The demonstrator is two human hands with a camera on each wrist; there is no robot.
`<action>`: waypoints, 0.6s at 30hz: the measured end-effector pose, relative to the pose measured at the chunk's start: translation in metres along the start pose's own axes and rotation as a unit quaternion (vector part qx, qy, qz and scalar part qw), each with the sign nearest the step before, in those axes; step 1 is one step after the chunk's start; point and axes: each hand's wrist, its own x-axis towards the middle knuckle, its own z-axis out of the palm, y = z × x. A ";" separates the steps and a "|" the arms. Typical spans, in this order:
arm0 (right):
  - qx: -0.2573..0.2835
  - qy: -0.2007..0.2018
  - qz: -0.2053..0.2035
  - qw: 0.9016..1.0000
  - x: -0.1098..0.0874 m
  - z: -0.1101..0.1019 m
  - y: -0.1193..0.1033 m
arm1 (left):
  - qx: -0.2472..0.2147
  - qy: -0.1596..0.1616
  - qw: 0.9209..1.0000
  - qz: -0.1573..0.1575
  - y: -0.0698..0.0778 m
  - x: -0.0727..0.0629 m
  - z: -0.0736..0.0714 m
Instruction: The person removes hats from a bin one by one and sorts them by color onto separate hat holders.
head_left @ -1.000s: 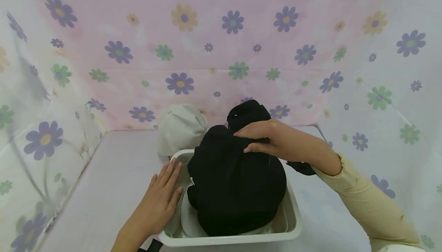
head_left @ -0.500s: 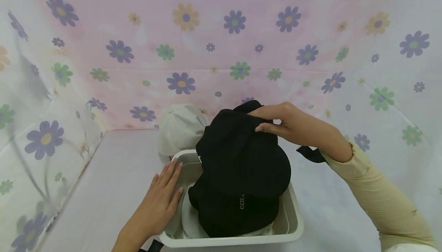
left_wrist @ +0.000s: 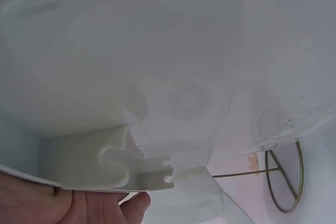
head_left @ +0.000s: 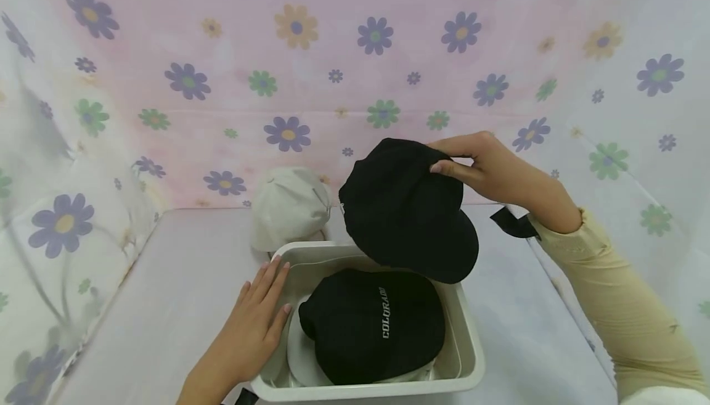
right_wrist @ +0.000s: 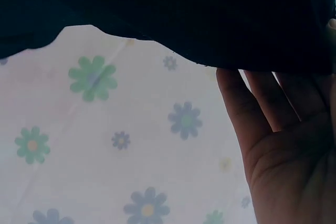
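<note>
My right hand [head_left: 490, 171] pinches a black baseball cap [head_left: 402, 208] by its crown, thumb in front, and holds it over the back right of a white plastic tub [head_left: 471, 362]. In the right wrist view the dark cloth of this cap covers the fingertips. A second black cap [head_left: 355, 325], lettered COLORADO, lies in the tub on top of a pale cap [head_left: 302, 362], mostly hidden beneath it. My left hand [head_left: 249, 325] rests on the tub's left rim with straight fingers; the left wrist view shows its fingers [left_wrist: 105, 208] by the tub's edge.
An off-white cap [head_left: 291, 208] stands behind the tub's back left corner. The table [head_left: 183, 282] has a pale cloth, and flowered fabric walls [head_left: 310, 84] rise at the back and both sides. A black strap [head_left: 513, 223] hangs by the right wrist.
My right hand has lifted the upper black cap up, back and right, off the COLORADO cap, uncovering its lettering. The left hand has stayed on the rim.
</note>
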 end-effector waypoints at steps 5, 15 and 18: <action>-0.003 0.049 0.028 0.998 0.002 -0.011 0.016 | -0.003 0.000 1.000 0.000 -0.002 0.000 0.001; -0.016 0.052 0.095 0.994 0.014 -0.022 0.052 | 0.016 -0.002 1.000 -0.001 0.001 0.000 -0.001; -0.015 0.023 0.119 0.993 0.022 -0.022 0.065 | 0.034 -0.004 0.999 -0.003 0.001 -0.001 -0.002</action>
